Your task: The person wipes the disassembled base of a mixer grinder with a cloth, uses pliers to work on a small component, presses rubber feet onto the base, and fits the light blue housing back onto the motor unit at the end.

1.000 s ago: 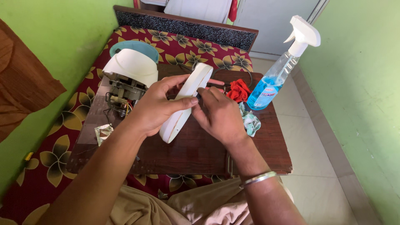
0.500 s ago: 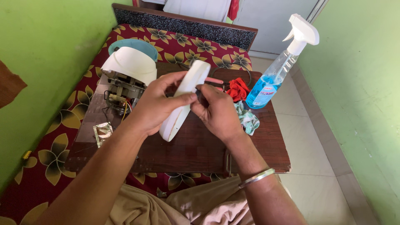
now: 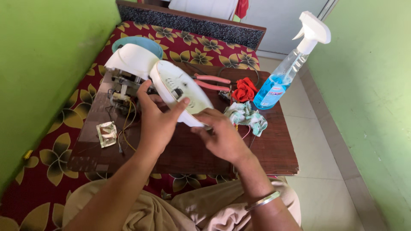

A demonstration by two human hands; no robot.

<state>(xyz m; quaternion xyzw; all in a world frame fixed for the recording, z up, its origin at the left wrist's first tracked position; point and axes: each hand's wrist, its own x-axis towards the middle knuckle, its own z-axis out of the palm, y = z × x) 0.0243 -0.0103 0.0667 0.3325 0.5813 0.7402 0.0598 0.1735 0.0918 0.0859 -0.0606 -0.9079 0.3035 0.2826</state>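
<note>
**White plastic cover held above the worktop**

The left hand (image 3: 156, 122) is gripping a white plastic cover (image 3: 182, 97), thumb and fingers clamping its edges, holding it tilted above the wooden worktop (image 3: 274, 149). The right hand (image 3: 222, 139) is touching the cover's lower end with curled fingers. Behind them are sitting an opened appliance with exposed wiring (image 3: 124, 87), pink-handled pliers (image 3: 212, 82), a crumpled cloth (image 3: 246, 116) and a spray bottle (image 3: 284, 72) holding blue liquid.

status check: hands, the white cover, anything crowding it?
Left hand grips white plastic cover, inner side up. Right hand touches its lower end. Pliers, rag, spray bottle lie beyond on the board, apart from the cover.
</note>
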